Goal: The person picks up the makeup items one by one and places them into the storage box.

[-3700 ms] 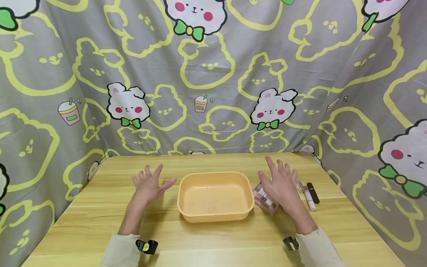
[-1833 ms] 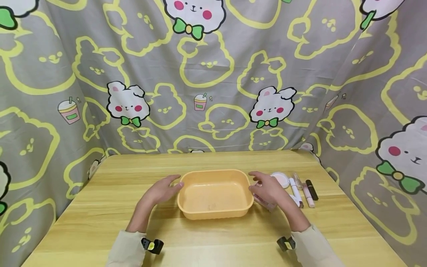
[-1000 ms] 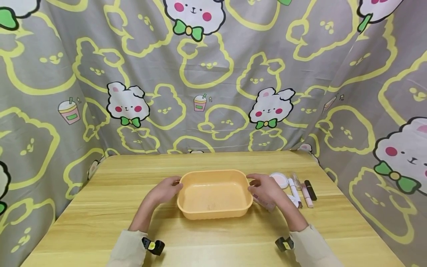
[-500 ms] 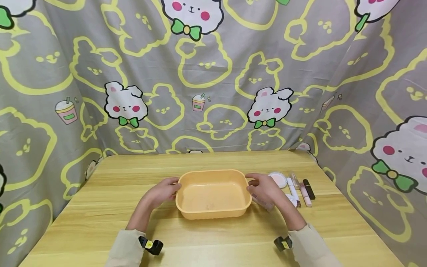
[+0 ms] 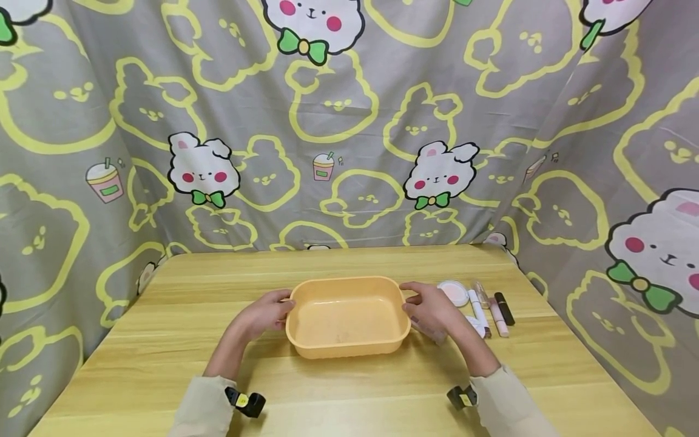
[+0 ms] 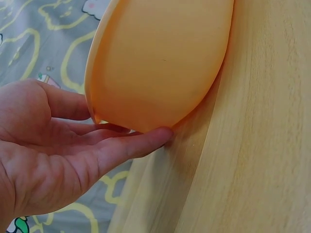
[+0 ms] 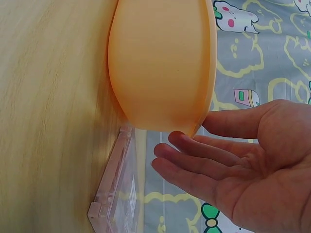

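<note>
A yellow-orange plastic basin with rounded corners sits on the wooden table, nothing visible inside it. At its left end my left hand grips the rim; in the left wrist view the thumb and fingers of the left hand meet the basin's end. My right hand holds the right end the same way, and the right wrist view has the right hand at the basin's rim. Partly under the right hand lies an eyeshadow palette.
Right of my right hand lie a round compact, a white round item, a white tube, a clear tube, a pink tube and a black tube. A patterned curtain surrounds the wooden table.
Both hands came down and inward from a spread, raised pose and took hold of the basin's two ends. The basin has hardly moved; the view has shifted slightly.
</note>
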### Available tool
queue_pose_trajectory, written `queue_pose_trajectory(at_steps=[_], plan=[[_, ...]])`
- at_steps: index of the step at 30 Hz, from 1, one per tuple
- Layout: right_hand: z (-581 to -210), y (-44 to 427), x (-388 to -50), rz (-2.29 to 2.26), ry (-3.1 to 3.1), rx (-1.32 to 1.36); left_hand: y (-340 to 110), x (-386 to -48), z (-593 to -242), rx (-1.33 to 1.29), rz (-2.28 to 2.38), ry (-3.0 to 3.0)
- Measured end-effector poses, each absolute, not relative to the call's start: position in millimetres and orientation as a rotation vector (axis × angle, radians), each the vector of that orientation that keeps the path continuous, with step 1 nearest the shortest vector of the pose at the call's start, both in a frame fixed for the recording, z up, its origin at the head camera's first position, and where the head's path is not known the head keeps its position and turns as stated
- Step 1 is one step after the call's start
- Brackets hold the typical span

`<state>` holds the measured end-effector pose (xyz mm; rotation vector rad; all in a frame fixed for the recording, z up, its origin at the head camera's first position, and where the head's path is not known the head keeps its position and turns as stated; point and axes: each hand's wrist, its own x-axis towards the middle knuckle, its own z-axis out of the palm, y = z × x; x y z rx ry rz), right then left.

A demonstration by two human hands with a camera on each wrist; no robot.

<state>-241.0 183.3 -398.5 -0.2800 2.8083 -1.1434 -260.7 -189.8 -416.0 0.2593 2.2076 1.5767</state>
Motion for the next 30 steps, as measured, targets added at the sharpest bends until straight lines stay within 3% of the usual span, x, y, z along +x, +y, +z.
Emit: queue_pose_trajectory(at_steps=[30], plan=[[-399.7, 183.5, -240.9, -1.132, 2.803, -0.278, -190.9, -262.3, -420.0, 0.265, 1.609, 2.169]])
